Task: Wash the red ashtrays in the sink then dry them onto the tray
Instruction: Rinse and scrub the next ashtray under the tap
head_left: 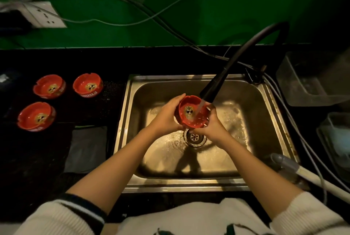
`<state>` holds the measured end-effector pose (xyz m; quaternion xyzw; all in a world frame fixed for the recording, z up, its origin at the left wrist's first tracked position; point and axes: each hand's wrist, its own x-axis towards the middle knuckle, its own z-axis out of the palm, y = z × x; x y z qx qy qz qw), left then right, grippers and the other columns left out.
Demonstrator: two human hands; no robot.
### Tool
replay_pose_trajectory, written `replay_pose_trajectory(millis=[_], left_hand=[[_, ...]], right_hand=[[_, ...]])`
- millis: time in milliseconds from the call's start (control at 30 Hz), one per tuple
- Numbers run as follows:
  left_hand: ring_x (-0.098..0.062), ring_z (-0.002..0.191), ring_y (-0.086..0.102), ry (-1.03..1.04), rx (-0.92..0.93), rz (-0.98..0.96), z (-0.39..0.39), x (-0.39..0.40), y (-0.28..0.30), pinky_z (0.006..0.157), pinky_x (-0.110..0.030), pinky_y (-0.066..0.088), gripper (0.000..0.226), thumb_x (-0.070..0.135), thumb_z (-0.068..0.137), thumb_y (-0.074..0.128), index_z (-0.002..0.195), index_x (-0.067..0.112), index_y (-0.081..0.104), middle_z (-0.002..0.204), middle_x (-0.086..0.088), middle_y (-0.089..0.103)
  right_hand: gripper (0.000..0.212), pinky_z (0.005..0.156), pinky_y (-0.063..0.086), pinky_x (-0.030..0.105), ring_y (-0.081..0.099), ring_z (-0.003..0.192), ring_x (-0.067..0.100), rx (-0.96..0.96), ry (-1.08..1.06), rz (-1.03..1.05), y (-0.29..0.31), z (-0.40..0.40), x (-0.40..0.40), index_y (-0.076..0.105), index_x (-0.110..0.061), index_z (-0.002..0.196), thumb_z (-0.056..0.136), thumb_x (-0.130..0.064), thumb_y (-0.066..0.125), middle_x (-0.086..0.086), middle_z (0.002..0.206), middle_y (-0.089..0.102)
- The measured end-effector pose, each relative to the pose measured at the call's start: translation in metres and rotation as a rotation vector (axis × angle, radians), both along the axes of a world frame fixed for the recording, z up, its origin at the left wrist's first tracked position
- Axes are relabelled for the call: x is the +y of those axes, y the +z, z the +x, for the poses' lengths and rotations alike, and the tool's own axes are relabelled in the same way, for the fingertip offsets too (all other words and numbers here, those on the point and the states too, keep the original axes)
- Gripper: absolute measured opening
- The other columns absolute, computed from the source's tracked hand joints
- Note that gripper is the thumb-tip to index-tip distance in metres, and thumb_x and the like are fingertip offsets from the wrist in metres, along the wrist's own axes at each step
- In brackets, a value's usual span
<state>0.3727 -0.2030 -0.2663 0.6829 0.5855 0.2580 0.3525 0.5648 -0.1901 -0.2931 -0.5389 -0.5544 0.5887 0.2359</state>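
Over the steel sink I hold a red ashtray with a skull print under the running water from the black faucet. My left hand grips its left side, and my right hand grips its right and lower rim. The ashtray is tilted toward me, with water pooling inside. Three more red ashtrays stand on the dark tray at the left: one at the back left, one at the back right, one nearer me.
A dark folded cloth lies left of the sink. The drain sits below my hands. Clear plastic containers stand at the right. A grey hose handle lies by the sink's right front corner. Cables and a wall socket hang on the green wall.
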Motion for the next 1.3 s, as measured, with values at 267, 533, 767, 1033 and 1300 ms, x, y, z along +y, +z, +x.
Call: replay_pose_trajectory(millis=[267,533,767,1033,1300], left_hand=[[-0.023,0.131,0.046,0.04,0.029,-0.351,-0.014,0.002,0.006,0.1,-0.029,0.044,0.111,0.021,0.058,0.093,0.149,0.015,0.03,0.142,-0.001,0.046],[-0.017,0.112,0.061,0.115,-0.306,-0.548,0.001,-0.013,-0.02,0.095,-0.032,0.053,0.097,0.011,0.055,0.094,0.137,0.017,0.044,0.124,0.004,0.058],[-0.018,0.113,0.058,0.243,-0.548,-0.48,0.04,-0.015,-0.041,0.097,-0.04,0.052,0.101,-0.009,0.053,0.087,0.134,0.027,0.039,0.124,0.0,0.055],[-0.011,0.125,0.051,0.189,-0.372,-0.203,0.053,0.0,-0.037,0.104,-0.037,0.048,0.109,0.016,0.055,0.093,0.144,0.027,0.031,0.137,0.006,0.048],[-0.011,0.125,0.049,0.052,-0.131,-0.005,0.029,0.012,-0.023,0.101,-0.016,0.042,0.102,0.014,0.062,0.091,0.146,0.018,0.034,0.135,0.009,0.047]], right_hand=[[0.092,0.105,0.042,0.045,0.059,0.114,0.023,0.123,0.087,-0.27,0.005,-0.001,0.006,0.05,-0.023,0.121,0.041,-0.022,0.096,0.005,0.119,0.063],[0.098,0.101,0.047,0.038,0.057,0.114,0.019,-0.102,0.141,-0.163,0.021,0.012,0.011,0.043,-0.02,0.13,0.047,-0.018,0.095,-0.004,0.118,0.057],[0.107,0.092,0.038,0.022,0.048,0.112,0.012,-0.361,0.165,0.097,0.04,0.019,0.011,0.032,-0.02,0.136,0.049,-0.015,0.094,-0.008,0.117,0.051],[0.107,0.09,0.03,0.0,0.043,0.124,0.009,-0.306,0.008,0.347,0.013,0.022,-0.004,0.019,-0.016,0.145,0.064,-0.019,0.089,0.002,0.14,0.041],[0.119,0.092,0.034,0.004,0.045,0.123,0.012,-0.202,-0.122,0.308,-0.002,0.005,-0.004,0.013,-0.016,0.145,0.057,-0.025,0.093,0.0,0.136,0.042]])
